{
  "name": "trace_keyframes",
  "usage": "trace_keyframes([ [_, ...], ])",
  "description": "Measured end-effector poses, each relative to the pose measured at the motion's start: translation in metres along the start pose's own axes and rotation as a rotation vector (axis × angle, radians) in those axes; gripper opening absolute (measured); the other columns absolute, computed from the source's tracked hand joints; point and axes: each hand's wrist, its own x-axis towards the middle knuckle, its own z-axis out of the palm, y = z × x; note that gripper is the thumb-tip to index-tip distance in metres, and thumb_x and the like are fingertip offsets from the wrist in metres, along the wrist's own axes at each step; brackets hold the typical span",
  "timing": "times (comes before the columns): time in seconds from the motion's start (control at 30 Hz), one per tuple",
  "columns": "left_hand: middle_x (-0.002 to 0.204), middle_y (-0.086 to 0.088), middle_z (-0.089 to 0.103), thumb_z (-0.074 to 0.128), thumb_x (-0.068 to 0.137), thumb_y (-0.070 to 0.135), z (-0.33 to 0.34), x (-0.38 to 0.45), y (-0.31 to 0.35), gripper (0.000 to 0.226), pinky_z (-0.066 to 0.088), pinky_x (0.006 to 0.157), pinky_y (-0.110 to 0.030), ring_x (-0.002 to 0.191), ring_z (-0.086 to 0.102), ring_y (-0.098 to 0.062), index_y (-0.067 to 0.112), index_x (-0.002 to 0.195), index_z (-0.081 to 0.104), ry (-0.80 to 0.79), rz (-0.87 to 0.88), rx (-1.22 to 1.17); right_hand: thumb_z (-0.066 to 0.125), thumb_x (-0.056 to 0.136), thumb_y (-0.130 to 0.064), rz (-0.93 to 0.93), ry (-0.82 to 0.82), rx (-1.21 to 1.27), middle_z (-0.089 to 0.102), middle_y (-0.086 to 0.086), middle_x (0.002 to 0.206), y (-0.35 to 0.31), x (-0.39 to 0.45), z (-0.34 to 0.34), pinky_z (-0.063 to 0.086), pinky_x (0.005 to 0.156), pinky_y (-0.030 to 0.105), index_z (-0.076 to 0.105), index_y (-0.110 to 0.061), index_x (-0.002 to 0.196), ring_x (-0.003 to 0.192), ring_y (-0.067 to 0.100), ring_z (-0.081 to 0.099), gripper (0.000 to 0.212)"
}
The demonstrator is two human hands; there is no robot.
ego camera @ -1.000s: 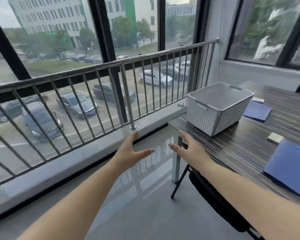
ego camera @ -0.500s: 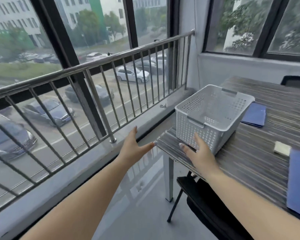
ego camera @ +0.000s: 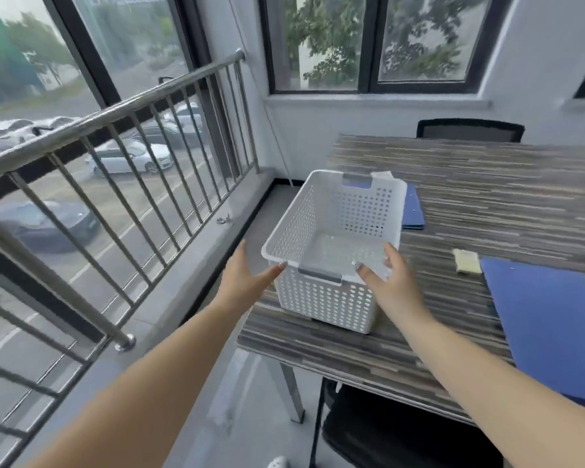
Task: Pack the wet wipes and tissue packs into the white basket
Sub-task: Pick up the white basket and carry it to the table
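A white perforated basket (ego camera: 321, 298) with grey handle inserts stands on the near left corner of the striped wooden table (ego camera: 470, 184); nothing lies inside it. My left hand (ego camera: 247, 282) is spread open just left of the basket's near rim, its thumb tip at the corner. My right hand (ego camera: 390, 282) is open at the near right corner, fingers over the rim. No wet wipes or tissue packs are in view.
A blue folder (ego camera: 551, 325) lies at the table's right edge and another blue folder (ego camera: 412, 207) behind the basket. A small yellowish pad (ego camera: 466, 261) lies between them. A black chair (ego camera: 385, 430) stands under the table, another chair (ego camera: 470, 130) at the far side. A steel railing (ego camera: 115, 136) runs along the left.
The view has swung right and closer to the table. Both hands have moved forward from open air to either side of the basket's near rim.
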Motion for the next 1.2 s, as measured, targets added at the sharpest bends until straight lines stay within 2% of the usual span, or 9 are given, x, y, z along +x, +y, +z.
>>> trace_keyframes([
  [0.27,0.155,-0.006,0.032,0.067,0.079,0.054,0.005,0.107,0.006,0.093,0.032,0.111,-0.040,0.139,0.036,-0.025,0.015,0.151,0.022,-0.245,-0.046,-0.106,0.069,0.080,-0.037,0.262,0.343,0.068,0.048,0.006,0.134,0.006,0.048,0.012,0.048,0.096,0.050,0.030,-0.024,0.145,0.120,0.028,0.053,0.077],
  [0.4,0.140,-0.003,0.051,0.064,0.085,0.046,0.012,0.136,0.000,0.069,0.044,0.079,-0.024,0.115,0.053,-0.019,0.013,0.142,0.043,-0.401,-0.045,-0.135,0.069,0.083,-0.027,0.456,0.380,0.129,0.040,0.004,0.147,0.014,0.056,0.016,0.044,0.102,0.048,0.027,-0.022,0.149,0.128,0.028,0.047,0.078],
  [0.53,0.114,0.004,0.058,0.063,0.091,0.032,0.018,0.147,-0.004,0.048,0.053,0.084,-0.035,0.097,0.055,-0.015,0.018,0.135,0.048,-0.472,-0.146,-0.327,0.063,0.088,-0.009,0.643,0.353,0.452,0.062,0.007,0.120,0.018,0.057,0.023,0.049,0.094,0.043,0.048,-0.016,0.134,0.099,0.027,0.061,0.049],
  [0.67,0.090,0.007,0.066,0.054,0.093,0.009,0.021,0.151,-0.010,0.030,0.050,0.049,-0.020,0.070,0.062,-0.008,0.021,0.120,0.058,-0.535,-0.170,-0.375,0.044,0.093,0.004,0.648,0.369,0.462,0.062,0.011,0.114,0.009,0.055,0.028,0.047,0.094,0.045,0.053,-0.016,0.130,0.095,0.028,0.060,0.043],
  [0.73,0.087,0.004,0.069,0.046,0.088,-0.002,0.020,0.151,-0.013,0.040,0.049,0.056,-0.022,0.065,0.061,-0.011,0.021,0.115,0.064,-0.537,-0.164,-0.387,0.036,0.090,0.010,0.627,0.410,0.461,0.062,0.011,0.117,0.005,0.050,0.031,0.049,0.092,0.047,0.053,-0.017,0.132,0.091,0.027,0.061,0.052],
  [0.83,0.100,-0.005,0.074,0.041,0.084,-0.006,0.015,0.149,-0.020,0.050,0.052,0.077,-0.040,0.081,0.064,-0.025,0.028,0.107,0.068,-0.553,-0.160,-0.438,0.033,0.089,0.012,0.613,0.493,0.490,0.062,0.007,0.112,-0.001,0.034,0.040,0.053,0.081,0.040,0.054,-0.018,0.133,0.083,0.019,0.061,0.057],
  [0.9,0.105,-0.007,0.073,0.040,0.084,-0.008,0.012,0.147,-0.025,0.051,0.054,0.082,-0.041,0.087,0.067,-0.026,0.025,0.111,0.067,-0.575,-0.160,-0.436,0.034,0.089,0.013,0.595,0.535,0.531,0.062,0.006,0.112,-0.004,0.019,0.047,0.052,0.074,0.035,0.055,-0.020,0.131,0.084,0.018,0.061,0.057],
  [1.1,0.097,0.001,0.073,0.039,0.085,-0.009,0.009,0.129,-0.008,0.053,0.053,0.062,-0.026,0.080,0.067,-0.020,0.031,0.105,0.067,-0.652,-0.113,-0.434,0.037,0.088,0.011,0.560,0.616,0.557,0.065,0.004,0.114,-0.007,-0.017,0.038,0.048,0.095,0.050,0.058,-0.023,0.128,0.091,0.021,0.062,0.057],
  [1.2,0.096,0.003,0.075,0.040,0.085,-0.008,0.012,0.112,0.002,0.052,0.053,0.062,-0.027,0.082,0.068,-0.021,0.031,0.106,0.068,-0.684,-0.084,-0.438,0.036,0.089,0.011,0.548,0.650,0.573,0.063,0.005,0.115,-0.009,-0.042,0.027,0.050,0.086,0.042,0.057,-0.022,0.130,0.091,0.020,0.061,0.056],
])
